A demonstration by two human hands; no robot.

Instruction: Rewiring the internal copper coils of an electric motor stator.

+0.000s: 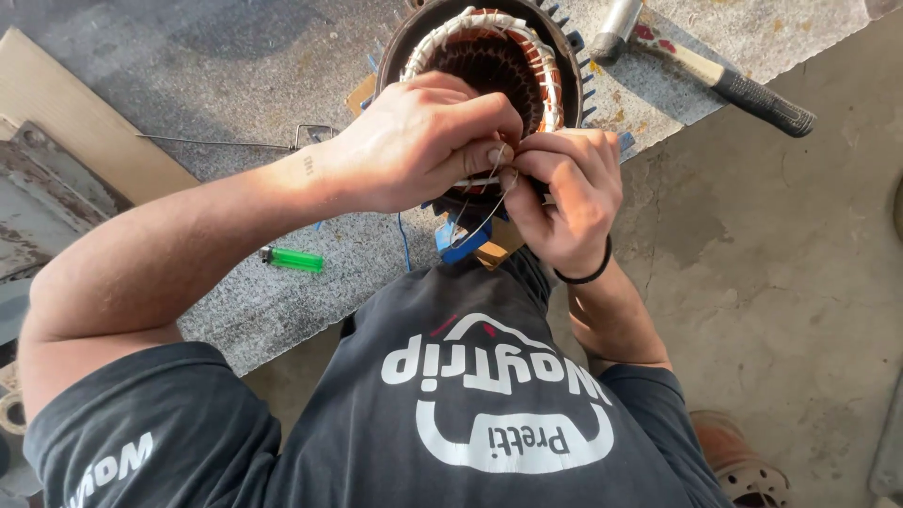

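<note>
A round motor stator (489, 47) with copper windings and white lacing stands on the grey stone slab (235, 75) in front of me. My left hand (423, 141) rests over its near rim, fingers pinched on a thin white cord (484, 202). My right hand (569, 193), with a black band on the wrist, meets it at the same spot and pinches the same cord. The cord loops down below my fingers. Both hands hide the stator's near edge.
A hammer (705, 61) with a black grip lies on the slab at the upper right. A green lighter (293, 259) lies near the slab's front edge. A long thin wire tool (226, 144) lies to the left. Cardboard (75, 113) sits at far left. Concrete floor (781, 254) is on the right.
</note>
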